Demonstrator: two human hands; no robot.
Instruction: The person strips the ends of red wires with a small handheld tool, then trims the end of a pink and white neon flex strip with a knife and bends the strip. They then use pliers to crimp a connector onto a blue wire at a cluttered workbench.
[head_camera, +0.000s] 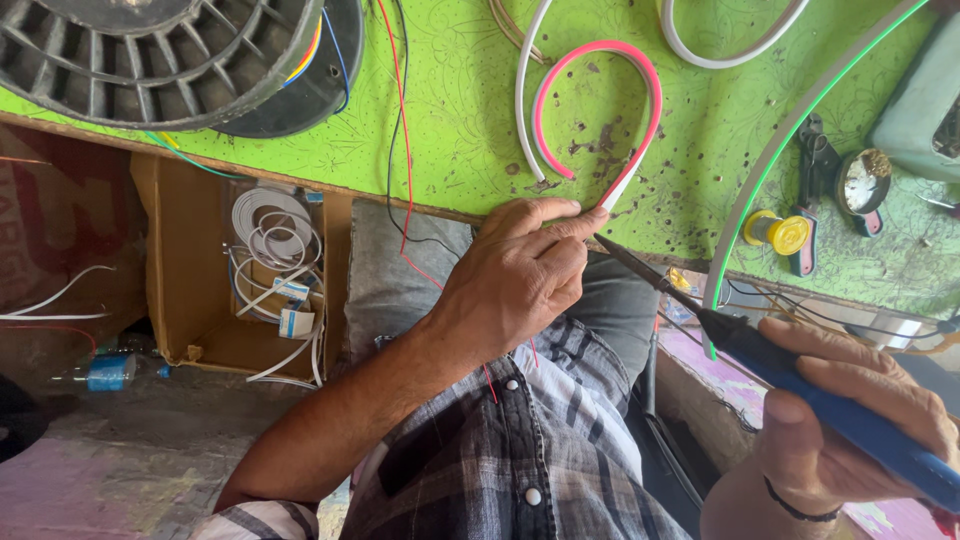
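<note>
Over at the edge of the green bench, the left hand is pinching the lower end of a pink flexible strip between thumb and fingertips, right where it meets the table lip. That strip arches up and away like a horseshoe, both ends pointing back toward the person. The right hand is clenched round a blue-handled soldering iron, whose long axis slants up-left, with the dark tip close below the pinched end, just short of touching as far as I can tell. So the left hand is on the strip and the iron comes in from the right. A yellow spool sits near.
</note>
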